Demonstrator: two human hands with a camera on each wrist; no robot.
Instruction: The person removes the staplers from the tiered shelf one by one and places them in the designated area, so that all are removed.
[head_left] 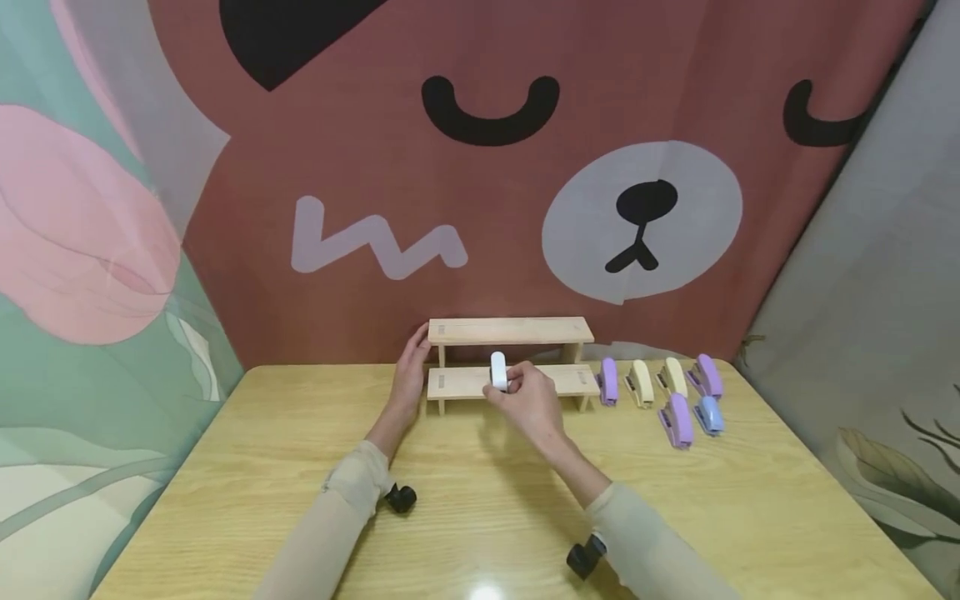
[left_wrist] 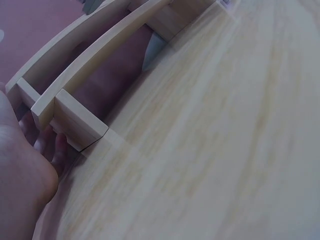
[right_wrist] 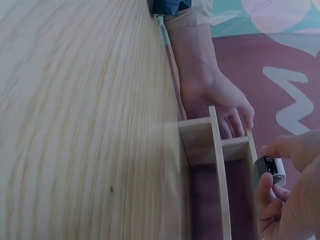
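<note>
A small two-tier wooden rack (head_left: 512,331) stands at the back of the table. My right hand (head_left: 531,402) pinches a white stapler (head_left: 498,371) between thumb and fingers, in front of the rack's boards. From the right wrist view, the stapler (right_wrist: 270,171) shows a dark underside, and the right hand (right_wrist: 295,185) holds it by its sides. At the rack's left end, my left hand (head_left: 408,375) rests against the side with relaxed fingers. Those fingers (left_wrist: 59,150) touch the end supports in the left wrist view; the thumb is mostly hidden there.
Right of the rack stand several staplers: a purple stapler (head_left: 608,382) nearest it, cream ones (head_left: 640,383), more purple ones (head_left: 678,421) and a blue stapler (head_left: 708,415). A bear-print curtain (head_left: 495,192) hangs directly behind the wooden table (head_left: 480,500).
</note>
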